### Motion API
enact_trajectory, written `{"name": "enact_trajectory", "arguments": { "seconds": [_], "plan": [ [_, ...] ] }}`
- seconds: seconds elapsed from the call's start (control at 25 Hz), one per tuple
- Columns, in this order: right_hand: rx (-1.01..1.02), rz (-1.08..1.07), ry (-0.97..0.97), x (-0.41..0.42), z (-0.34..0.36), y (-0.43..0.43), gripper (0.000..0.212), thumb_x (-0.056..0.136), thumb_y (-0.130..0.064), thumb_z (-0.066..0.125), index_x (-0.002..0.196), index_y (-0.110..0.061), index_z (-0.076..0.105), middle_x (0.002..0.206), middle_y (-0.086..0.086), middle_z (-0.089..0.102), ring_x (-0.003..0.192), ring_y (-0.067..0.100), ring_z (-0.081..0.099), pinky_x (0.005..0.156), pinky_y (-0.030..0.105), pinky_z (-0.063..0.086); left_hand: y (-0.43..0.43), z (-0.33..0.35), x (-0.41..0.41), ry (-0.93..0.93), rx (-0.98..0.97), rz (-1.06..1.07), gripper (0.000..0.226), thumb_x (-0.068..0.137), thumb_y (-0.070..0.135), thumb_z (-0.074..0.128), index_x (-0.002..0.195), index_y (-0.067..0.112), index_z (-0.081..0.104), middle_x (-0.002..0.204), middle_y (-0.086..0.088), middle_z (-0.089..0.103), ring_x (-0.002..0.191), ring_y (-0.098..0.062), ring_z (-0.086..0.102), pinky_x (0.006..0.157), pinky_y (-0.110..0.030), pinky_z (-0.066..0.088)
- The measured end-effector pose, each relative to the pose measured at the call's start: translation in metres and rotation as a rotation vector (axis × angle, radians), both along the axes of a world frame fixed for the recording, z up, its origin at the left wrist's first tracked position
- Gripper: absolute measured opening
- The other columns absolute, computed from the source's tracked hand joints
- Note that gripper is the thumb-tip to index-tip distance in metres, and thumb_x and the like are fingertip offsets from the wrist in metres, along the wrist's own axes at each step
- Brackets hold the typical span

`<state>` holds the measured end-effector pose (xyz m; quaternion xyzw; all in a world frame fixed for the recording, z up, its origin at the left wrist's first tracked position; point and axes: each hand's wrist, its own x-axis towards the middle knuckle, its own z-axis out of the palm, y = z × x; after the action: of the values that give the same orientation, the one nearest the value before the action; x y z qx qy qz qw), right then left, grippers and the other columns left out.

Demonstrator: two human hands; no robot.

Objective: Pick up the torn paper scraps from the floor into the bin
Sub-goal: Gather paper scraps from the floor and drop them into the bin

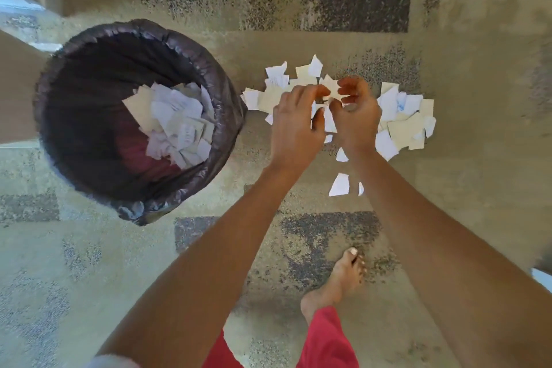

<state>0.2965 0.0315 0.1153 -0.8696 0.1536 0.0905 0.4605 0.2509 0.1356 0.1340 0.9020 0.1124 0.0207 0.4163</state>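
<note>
A round bin (221,89) lined with a dark plastic bag stands on the carpet at left, with several white paper scraps (176,119) inside. A heap of torn paper scraps (403,119) lies on the floor to the bin's right. My left hand (295,125) and my right hand (355,116) are side by side over the middle of the heap, fingers curled around scraps (330,89) pinched between them. Two small scraps (340,185) lie apart, nearer to me.
The floor is patterned beige and grey carpet (298,9). My bare foot (337,281) and red trouser leg (325,340) are below the heap. A pale wall or furniture edge (18,84) sits left of the bin.
</note>
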Motion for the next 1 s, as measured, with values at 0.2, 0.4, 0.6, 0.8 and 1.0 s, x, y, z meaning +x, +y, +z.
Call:
{"name": "enact_trajectory", "arguments": {
  "seconds": [0.2,0.4,0.6,0.8,1.0],
  "plan": [
    [-0.36,0.412,0.152,0.025,-0.08,-0.05,0.056,0.069,-0.028,0.075,0.121,-0.021,0.054,0.119,0.01,0.056,0.112,0.03,0.051,0.09,0.044,0.049,0.007,-0.109,0.022,0.532,0.123,0.152,0.063,0.083,0.034,0.073,0.134,0.015,0.042,0.138,-0.012,0.045,0.126,-0.032,0.041,0.1,-0.046,0.041],
    [-0.688,0.878,0.311,0.056,-0.123,-0.04,0.103,0.064,-0.04,0.084,0.146,-0.027,0.023,0.15,0.013,0.023,0.139,0.037,0.018,0.103,0.051,0.04,0.049,-0.168,0.049,0.586,0.434,0.026,0.09,0.073,0.044,0.08,0.139,0.007,0.033,0.145,-0.016,0.034,0.132,-0.037,0.034,0.103,-0.047,0.037],
    [-0.844,1.116,0.329,0.092,-0.15,0.002,0.134,0.053,-0.042,0.09,0.149,-0.035,-0.002,0.159,0.009,-0.011,0.145,0.041,-0.009,0.099,0.074,0.03,0.056,-0.187,0.085,0.728,0.457,-0.055,0.132,0.061,0.05,0.086,0.154,0.018,-0.003,0.162,-0.014,-0.006,0.146,-0.044,0.001,0.112,-0.061,0.02],
    [-0.913,1.194,0.386,0.123,-0.156,0.014,0.141,0.043,-0.06,0.088,0.146,-0.047,-0.008,0.16,-0.001,-0.019,0.144,0.043,-0.015,0.099,0.079,0.024,0.061,-0.197,0.098,0.837,0.284,-0.084,0.133,0.06,0.056,0.084,0.153,0.032,-0.008,0.159,-0.003,-0.028,0.142,-0.046,-0.023,0.108,-0.074,0.011],
    [-0.788,1.173,0.386,0.092,-0.162,0.001,0.131,0.039,-0.064,0.087,0.144,-0.047,0.011,0.159,0.004,-0.012,0.143,0.047,-0.011,0.099,0.075,0.031,0.045,-0.196,0.066,0.73,0.355,-0.116,0.095,0.075,0.063,0.069,0.15,0.04,0.016,0.162,0.0,-0.013,0.147,-0.04,-0.011,0.112,-0.067,0.015]
  ]
}}
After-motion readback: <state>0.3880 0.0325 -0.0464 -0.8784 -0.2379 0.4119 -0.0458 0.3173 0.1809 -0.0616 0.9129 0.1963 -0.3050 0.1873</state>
